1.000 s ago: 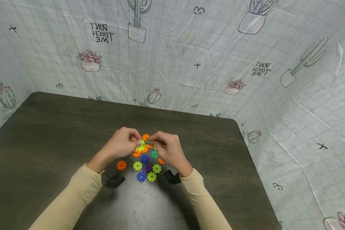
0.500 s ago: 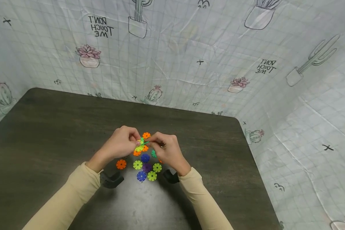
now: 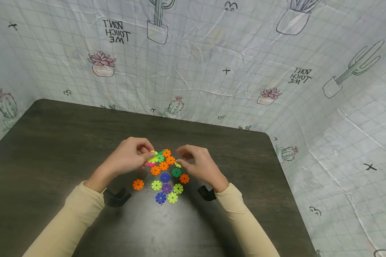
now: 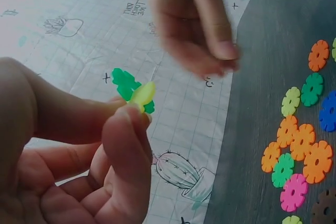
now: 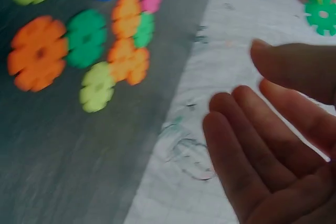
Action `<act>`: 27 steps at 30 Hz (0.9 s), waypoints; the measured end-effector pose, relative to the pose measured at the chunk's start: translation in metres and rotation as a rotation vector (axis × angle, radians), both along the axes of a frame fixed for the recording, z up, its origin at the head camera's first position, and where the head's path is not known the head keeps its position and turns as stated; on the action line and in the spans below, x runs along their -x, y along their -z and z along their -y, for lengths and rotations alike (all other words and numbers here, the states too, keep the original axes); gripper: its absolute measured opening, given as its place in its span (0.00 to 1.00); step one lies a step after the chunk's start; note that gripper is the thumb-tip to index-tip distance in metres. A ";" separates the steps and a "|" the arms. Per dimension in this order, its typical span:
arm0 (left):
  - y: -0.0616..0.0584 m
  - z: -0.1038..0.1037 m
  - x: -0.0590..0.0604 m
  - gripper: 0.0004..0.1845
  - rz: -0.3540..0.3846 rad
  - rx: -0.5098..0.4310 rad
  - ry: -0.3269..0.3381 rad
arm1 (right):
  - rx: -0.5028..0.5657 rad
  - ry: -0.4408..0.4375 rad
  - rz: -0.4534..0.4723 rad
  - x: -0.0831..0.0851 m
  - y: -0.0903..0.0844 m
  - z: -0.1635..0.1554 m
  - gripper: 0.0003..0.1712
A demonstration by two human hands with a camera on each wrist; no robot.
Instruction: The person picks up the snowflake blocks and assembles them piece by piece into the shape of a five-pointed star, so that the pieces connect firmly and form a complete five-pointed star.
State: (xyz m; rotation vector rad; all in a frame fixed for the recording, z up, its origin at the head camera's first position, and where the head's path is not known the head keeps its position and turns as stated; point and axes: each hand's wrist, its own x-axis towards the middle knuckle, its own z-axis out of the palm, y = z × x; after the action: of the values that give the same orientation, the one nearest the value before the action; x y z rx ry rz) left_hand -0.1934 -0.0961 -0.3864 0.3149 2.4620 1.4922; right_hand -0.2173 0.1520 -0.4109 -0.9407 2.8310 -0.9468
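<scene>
Green disc (image 4: 124, 83) crosswise to yellow disc (image 4: 143, 94)

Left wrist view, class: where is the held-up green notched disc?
In the left wrist view, the green notched disc sits left of centre, angled against the yellow disc that the left hand pinches.
</scene>
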 end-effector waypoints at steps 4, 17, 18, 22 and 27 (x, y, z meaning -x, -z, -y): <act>0.001 0.005 -0.001 0.06 -0.002 -0.027 -0.016 | -0.188 0.006 0.080 0.002 0.007 -0.006 0.11; 0.003 0.011 -0.005 0.10 -0.008 -0.075 -0.037 | -0.505 -0.053 0.261 0.005 0.030 -0.011 0.17; 0.003 0.012 -0.005 0.10 -0.009 -0.077 -0.036 | -0.515 -0.045 0.265 0.005 0.030 -0.011 0.16; 0.004 0.014 -0.006 0.11 -0.005 -0.074 -0.024 | -0.528 0.001 0.284 0.006 0.031 -0.010 0.15; 0.004 0.014 -0.007 0.11 0.001 -0.075 -0.014 | -0.535 0.076 0.321 0.008 0.032 -0.008 0.20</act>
State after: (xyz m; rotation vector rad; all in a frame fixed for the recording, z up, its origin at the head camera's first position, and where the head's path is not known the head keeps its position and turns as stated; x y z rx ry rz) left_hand -0.1867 -0.1106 -0.3901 0.3119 2.4167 1.5921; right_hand -0.2250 0.1599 -0.4429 -0.5624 2.6331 -0.2696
